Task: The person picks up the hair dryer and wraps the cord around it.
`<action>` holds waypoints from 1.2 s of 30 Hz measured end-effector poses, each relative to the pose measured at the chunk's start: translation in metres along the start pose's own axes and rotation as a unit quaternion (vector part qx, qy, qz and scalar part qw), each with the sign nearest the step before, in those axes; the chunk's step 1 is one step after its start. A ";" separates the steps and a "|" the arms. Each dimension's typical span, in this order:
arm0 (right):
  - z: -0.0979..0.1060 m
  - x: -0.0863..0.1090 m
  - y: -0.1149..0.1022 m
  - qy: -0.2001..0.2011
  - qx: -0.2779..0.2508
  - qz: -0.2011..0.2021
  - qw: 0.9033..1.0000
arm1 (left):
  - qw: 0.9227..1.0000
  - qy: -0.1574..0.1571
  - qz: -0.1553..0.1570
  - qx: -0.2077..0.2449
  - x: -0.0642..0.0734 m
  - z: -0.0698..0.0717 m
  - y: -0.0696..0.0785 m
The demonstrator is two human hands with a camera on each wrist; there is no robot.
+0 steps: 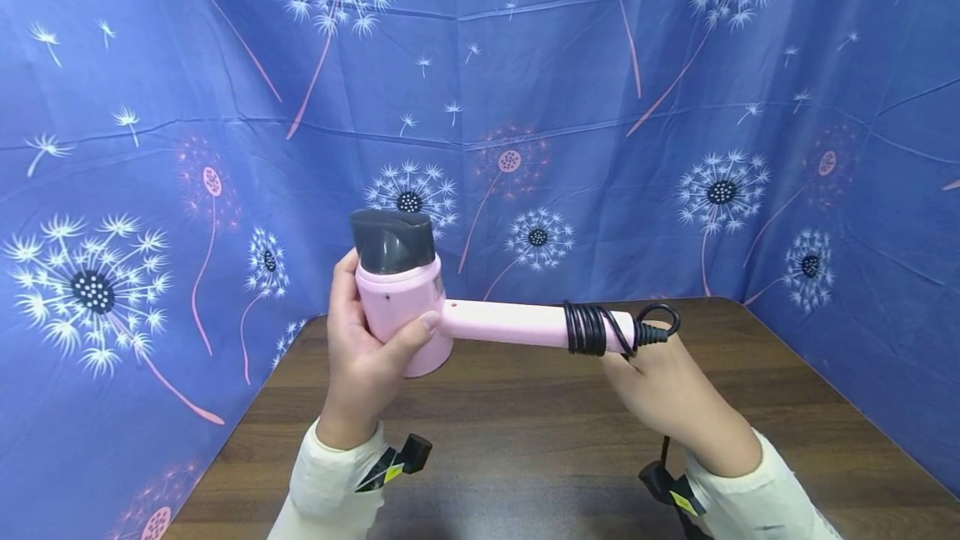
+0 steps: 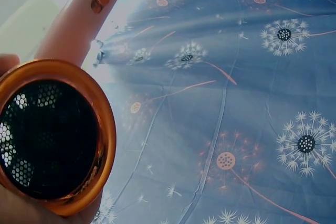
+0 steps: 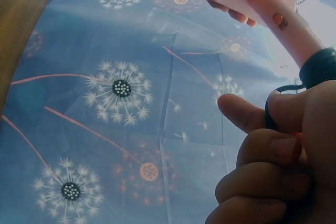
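Note:
A pink hair dryer with a black nozzle is held up above the table, its handle pointing right. My left hand grips the dryer's barrel, thumb across the near side. Black power cord is wound in several turns round the handle's end. There my right hand pinches a loose length of the cord between thumb and index finger, the other fingers curled, as the right wrist view shows. The left wrist view looks onto the copper-coloured rim of the air intake and its dark mesh.
A dark wood-grain table lies below the hands. Blue cloth printed with dandelions hangs behind it and along both sides. Both wrists, in white sleeves, wear small black cameras.

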State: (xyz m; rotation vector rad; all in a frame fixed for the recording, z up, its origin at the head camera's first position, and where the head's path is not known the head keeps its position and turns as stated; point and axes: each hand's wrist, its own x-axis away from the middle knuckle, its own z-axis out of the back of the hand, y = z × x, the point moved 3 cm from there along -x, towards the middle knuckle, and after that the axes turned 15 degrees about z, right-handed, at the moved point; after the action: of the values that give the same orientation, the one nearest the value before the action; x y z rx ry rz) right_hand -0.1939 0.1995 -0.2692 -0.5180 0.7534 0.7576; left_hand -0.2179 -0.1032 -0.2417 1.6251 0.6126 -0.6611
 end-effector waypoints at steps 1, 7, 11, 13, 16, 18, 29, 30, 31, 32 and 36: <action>-0.001 0.000 -0.001 -0.003 0.004 -0.003 1.000 | 1.000 0.006 0.001 0.003 0.000 0.000 0.000; -0.005 -0.003 -0.009 -0.017 0.013 0.022 1.000 | 0.999 0.029 -0.002 0.022 -0.001 -0.001 -0.002; -0.008 -0.003 -0.013 -0.033 0.006 0.014 0.999 | 0.999 0.039 -0.007 0.036 -0.002 -0.001 -0.003; -0.009 -0.003 -0.014 -0.036 0.010 0.022 0.999 | 0.998 0.045 -0.009 0.041 -0.002 -0.002 -0.004; -0.010 -0.003 -0.015 -0.033 0.018 0.037 0.999 | 0.998 0.054 -0.008 0.039 -0.002 -0.002 -0.004; -0.011 -0.003 -0.016 -0.031 0.025 0.045 0.998 | 0.998 0.058 -0.009 0.036 -0.001 -0.002 -0.004; -0.009 -0.002 -0.023 -0.029 0.018 0.064 0.997 | 0.996 0.077 -0.021 0.031 -0.002 0.000 -0.001; -0.009 -0.002 -0.025 -0.029 0.018 0.066 0.997 | 0.996 0.078 -0.022 0.031 -0.002 0.001 -0.001; -0.008 -0.002 -0.026 -0.028 0.018 0.067 0.997 | 0.996 0.080 -0.022 0.031 -0.002 0.001 -0.001; -0.008 -0.002 -0.028 -0.028 0.020 0.069 0.997 | 0.996 0.083 -0.024 0.030 -0.002 0.001 -0.001; -0.006 -0.003 -0.033 -0.026 0.031 0.075 0.996 | 0.995 0.090 -0.030 0.024 -0.003 0.002 -0.001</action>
State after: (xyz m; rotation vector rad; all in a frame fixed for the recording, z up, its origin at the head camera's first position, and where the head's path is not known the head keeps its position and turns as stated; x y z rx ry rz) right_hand -0.1728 0.1736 -0.2663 -0.3859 0.7704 0.8811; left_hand -0.2208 -0.1051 -0.2408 1.7299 0.7847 -0.5800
